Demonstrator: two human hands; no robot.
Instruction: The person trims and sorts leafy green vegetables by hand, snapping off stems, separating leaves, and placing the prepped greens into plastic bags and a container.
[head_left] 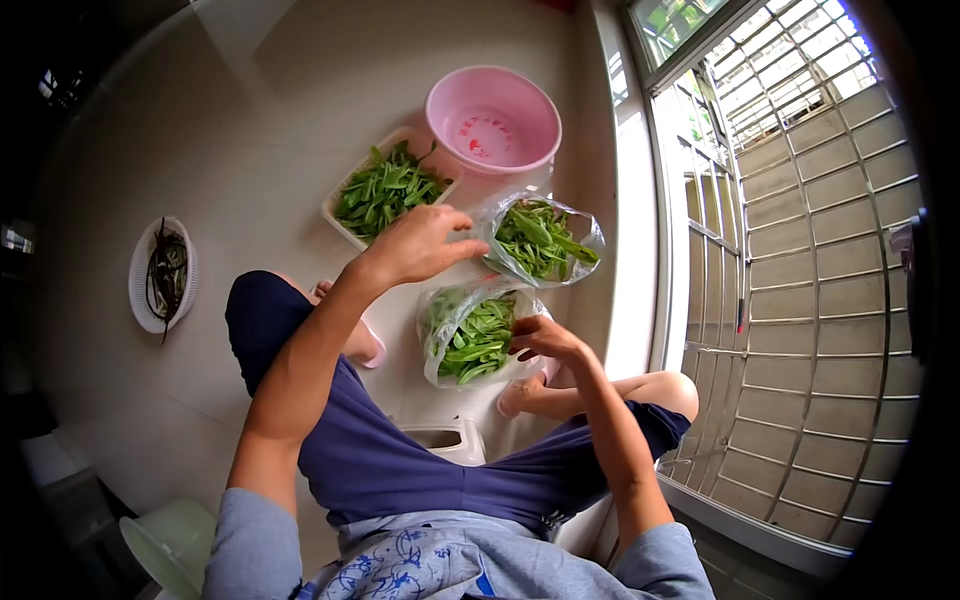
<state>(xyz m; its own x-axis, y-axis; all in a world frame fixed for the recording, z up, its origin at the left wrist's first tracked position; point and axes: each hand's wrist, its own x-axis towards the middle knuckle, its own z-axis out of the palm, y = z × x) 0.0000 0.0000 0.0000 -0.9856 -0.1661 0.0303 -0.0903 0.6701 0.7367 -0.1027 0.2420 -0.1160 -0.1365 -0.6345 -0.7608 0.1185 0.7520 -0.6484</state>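
Observation:
My left hand point(425, 243) is held above the floor with its fingers apart and nothing visible in them. It is between a pale rectangular basket of leafy greens point(385, 195) and the farther clear plastic bag point(590, 225), which holds more leafy greens point(543, 238). My right hand point(545, 338) is at the right side of the nearer clear plastic bag point(432, 362). Its bent fingers look apart and reach the edge of the leafy greens point(478, 338) inside. Whether a leaf lies under those fingertips is hard to see.
A pink basin point(545, 125) stands beyond the basket. To the left is a white oval basket point(140, 300) with dark, long, thin vegetables. A small stool point(465, 440) is between my legs, and a pale green basin point(170, 540) is at lower left. A barred window point(790, 290) is at right.

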